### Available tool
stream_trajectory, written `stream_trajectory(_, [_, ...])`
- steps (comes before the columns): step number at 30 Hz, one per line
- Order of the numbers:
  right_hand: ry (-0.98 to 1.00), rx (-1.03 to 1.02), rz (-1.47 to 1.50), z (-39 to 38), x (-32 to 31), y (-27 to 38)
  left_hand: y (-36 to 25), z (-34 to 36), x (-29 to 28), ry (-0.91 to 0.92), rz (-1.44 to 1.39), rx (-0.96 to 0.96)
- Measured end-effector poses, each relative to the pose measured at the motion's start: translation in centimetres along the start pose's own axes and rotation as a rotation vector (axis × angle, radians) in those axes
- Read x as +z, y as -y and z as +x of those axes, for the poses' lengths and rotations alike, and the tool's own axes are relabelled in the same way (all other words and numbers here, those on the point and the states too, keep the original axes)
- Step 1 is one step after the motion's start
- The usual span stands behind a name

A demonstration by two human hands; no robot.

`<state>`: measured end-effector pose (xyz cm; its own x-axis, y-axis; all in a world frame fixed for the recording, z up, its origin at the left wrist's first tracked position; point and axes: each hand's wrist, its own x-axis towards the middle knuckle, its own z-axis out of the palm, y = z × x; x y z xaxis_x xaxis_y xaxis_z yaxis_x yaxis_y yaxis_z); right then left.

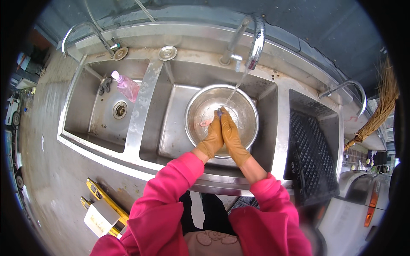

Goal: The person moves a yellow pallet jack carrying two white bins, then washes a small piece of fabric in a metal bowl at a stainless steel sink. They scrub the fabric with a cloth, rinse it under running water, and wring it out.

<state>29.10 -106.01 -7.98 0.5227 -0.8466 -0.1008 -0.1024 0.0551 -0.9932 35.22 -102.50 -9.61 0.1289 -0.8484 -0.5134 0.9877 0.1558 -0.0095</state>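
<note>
My left hand [211, 136] and right hand [230, 134], both in orange-brown rubber gloves, press together with fingers closed around a small purple item [220, 112], mostly hidden between them. They are over a round steel basin [188, 115] set in the middle sink [168, 145]. A stream of water [234, 91] runs from the tall faucet [258, 40] down toward my fingertips. A small pinkish object [205, 123] shows in the basin, left of my fingers.
The left sink [74, 115] has a pink pump bottle [127, 88] at its divider. A black textured crate [311, 153] lies in the right sink. Steel faucets [87, 24] line the back. A straw broom [371, 123] leans at right; a yellow object [102, 192] is at lower left.
</note>
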Motion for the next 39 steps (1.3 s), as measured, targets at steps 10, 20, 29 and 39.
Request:
stream_trajectory(10, [-0.084,0.422,0.436,2.1,-1.9,0.5,2.5,-1.2,0.5,-0.043,0.382,0.158])
stream_trajectory(20, [-0.082,0.263,0.393,1.6,-2.3,-0.1,2.0,-1.5,1.3,0.006,0.409,0.065])
stream_trajectory(29, [-0.069,-0.148,-0.078,-1.5,0.1,1.1,-0.5,-0.1,0.7,0.083,0.341,-0.088])
stream_trajectory(39, [-0.006,0.05,0.024,2.5,-4.0,0.6,0.3,-2.4,2.5,-0.138,0.793,-0.035])
